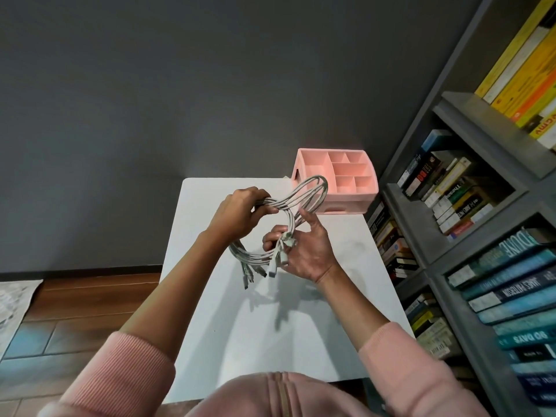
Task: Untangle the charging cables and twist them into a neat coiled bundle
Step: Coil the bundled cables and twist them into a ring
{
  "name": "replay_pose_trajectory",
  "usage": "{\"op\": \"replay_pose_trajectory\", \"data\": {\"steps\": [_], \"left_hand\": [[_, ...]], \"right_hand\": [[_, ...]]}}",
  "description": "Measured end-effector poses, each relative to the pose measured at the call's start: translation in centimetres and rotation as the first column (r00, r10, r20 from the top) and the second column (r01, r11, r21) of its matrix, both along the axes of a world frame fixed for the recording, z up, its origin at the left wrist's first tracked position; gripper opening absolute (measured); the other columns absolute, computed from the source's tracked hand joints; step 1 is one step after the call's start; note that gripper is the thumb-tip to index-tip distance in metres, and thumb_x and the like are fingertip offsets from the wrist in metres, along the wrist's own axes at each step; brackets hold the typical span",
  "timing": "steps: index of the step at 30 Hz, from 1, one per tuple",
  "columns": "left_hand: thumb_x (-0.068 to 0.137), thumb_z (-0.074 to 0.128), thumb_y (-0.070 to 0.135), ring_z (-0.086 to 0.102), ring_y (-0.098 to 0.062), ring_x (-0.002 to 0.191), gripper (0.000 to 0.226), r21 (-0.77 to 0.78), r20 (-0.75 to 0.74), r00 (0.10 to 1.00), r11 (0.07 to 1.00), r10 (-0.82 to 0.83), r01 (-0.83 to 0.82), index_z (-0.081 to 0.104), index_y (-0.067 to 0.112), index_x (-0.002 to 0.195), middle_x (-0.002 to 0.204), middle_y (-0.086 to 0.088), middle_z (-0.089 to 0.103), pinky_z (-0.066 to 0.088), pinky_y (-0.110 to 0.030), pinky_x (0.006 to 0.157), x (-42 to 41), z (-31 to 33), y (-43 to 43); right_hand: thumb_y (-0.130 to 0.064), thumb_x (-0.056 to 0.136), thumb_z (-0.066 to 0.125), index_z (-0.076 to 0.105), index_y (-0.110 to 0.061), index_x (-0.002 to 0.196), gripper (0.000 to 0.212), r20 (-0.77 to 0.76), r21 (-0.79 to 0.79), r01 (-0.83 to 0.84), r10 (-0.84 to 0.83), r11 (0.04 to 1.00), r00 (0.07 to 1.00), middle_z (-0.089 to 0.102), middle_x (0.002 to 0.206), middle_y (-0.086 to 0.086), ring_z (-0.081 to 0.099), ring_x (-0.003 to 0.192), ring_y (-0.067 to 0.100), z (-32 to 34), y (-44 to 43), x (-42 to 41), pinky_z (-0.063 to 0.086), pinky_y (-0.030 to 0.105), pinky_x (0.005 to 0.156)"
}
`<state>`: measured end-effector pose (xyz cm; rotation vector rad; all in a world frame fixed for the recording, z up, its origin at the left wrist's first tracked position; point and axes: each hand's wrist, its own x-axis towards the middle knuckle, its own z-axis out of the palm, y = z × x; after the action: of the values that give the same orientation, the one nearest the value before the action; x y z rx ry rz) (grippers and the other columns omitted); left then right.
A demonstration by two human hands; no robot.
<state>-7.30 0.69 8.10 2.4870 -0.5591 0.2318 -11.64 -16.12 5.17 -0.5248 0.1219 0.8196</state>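
Observation:
A bundle of white charging cables is held in the air above the white table, twisted into a figure-eight loop. My left hand grips the strands at the upper left of the loop. My right hand pinches the cables lower down, near a cluster of plugs, with its other fingers spread. Several plug ends dangle below the hands. The lower loop curves under my left wrist.
A pink compartment organiser stands at the table's far right corner, just behind the cable loop. A grey bookshelf full of books runs along the right. Wooden floor lies to the left of the table.

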Motion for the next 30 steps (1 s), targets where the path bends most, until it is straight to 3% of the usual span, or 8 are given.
{"op": "replay_pose_trajectory", "data": {"steps": [2,5,9,12,17,24,27,30], "left_hand": [[0.089,0.06,0.041,0.058,-0.03,0.078,0.032,0.04,0.005,1.0,0.999,0.019,-0.02,0.063,0.01,0.093,0.085,-0.004,0.063,0.048,-0.042,0.067,0.0,0.1,-0.2],[0.089,0.06,0.041,0.058,-0.033,0.079,0.032,0.109,0.011,0.999,0.994,0.031,-0.032,0.063,0.01,0.095,0.089,-0.006,0.064,0.047,-0.039,0.066,-0.1,0.2,-0.5],[0.093,0.055,0.033,0.059,-0.037,0.084,0.026,0.312,0.033,0.989,0.939,0.141,-0.144,0.061,0.008,0.096,0.096,-0.01,0.063,0.043,-0.037,0.065,0.0,0.3,-0.5],[0.095,0.051,0.017,0.06,-0.039,0.093,0.017,0.491,0.025,0.968,0.841,0.248,-0.228,0.06,0.005,0.104,0.106,-0.015,0.061,0.041,-0.038,0.067,0.0,0.6,-0.5],[0.096,0.047,0.014,0.058,-0.039,0.102,0.021,0.583,-0.037,0.942,0.773,0.333,-0.25,0.057,0.002,0.111,0.112,-0.018,0.058,0.041,-0.039,0.073,-0.3,-0.2,-0.1],[0.091,0.044,0.001,0.058,-0.035,0.103,0.025,0.638,-0.071,0.933,0.736,0.351,-0.228,0.057,0.006,0.112,0.114,-0.014,0.058,0.04,-0.035,0.071,-1.1,-3.0,0.4],[0.094,0.044,0.004,0.057,-0.035,0.104,0.022,0.614,-0.097,0.912,0.745,0.398,-0.26,0.056,0.006,0.112,0.114,-0.014,0.057,0.038,-0.035,0.071,-0.7,-3.6,1.5],[0.096,0.046,0.012,0.058,-0.038,0.102,0.018,0.551,-0.113,0.885,0.769,0.452,-0.323,0.058,0.006,0.107,0.111,-0.016,0.06,0.043,-0.039,0.075,-0.3,-4.1,3.6]], "right_hand": [[-0.025,0.07,0.077,0.049,-0.014,0.065,0.03,0.083,-0.114,-0.034,0.044,0.993,0.996,0.051,0.065,0.001,0.055,0.069,0.016,0.5,0.4,-0.2,0.041,0.025,0.078],[-0.004,0.085,0.057,0.046,-0.017,0.059,0.031,0.141,-0.401,-0.111,0.18,0.91,0.973,0.05,0.058,-0.001,0.053,0.058,0.01,0.7,0.6,0.4,0.045,0.023,0.061],[0.002,0.084,0.057,0.043,-0.017,0.062,0.033,0.127,-0.663,-0.208,0.381,0.72,0.916,0.055,0.059,-0.004,0.057,0.058,0.006,1.0,0.6,1.3,0.053,0.029,0.072],[-0.009,0.094,0.056,0.059,-0.006,0.086,0.009,0.124,-0.845,-0.176,0.504,0.505,0.855,0.065,0.076,0.005,0.064,0.065,0.01,1.3,0.2,1.5,0.058,0.028,0.063],[-0.025,0.099,0.046,0.058,-0.01,0.086,0.023,0.207,-0.963,0.262,0.777,0.056,0.594,0.052,0.071,0.003,0.048,0.054,0.013,3.2,0.4,1.9,0.037,0.023,0.046],[-0.025,0.101,0.043,0.054,-0.016,0.08,0.025,0.499,-0.833,0.52,0.658,0.186,0.563,0.045,0.068,-0.007,0.04,0.059,0.007,6.3,-1.1,3.2,0.032,0.02,0.055],[-0.022,0.102,0.042,0.05,-0.019,0.074,0.029,0.584,-0.81,0.501,0.506,0.306,0.635,0.044,0.07,0.002,0.039,0.062,0.011,6.3,-2.9,3.8,0.033,0.021,0.055],[-0.02,0.102,0.044,0.051,-0.016,0.077,0.026,0.607,-0.794,0.524,0.39,0.308,0.692,0.045,0.07,0.002,0.04,0.065,0.012,6.2,-6.6,4.5,0.032,0.021,0.055]]}}
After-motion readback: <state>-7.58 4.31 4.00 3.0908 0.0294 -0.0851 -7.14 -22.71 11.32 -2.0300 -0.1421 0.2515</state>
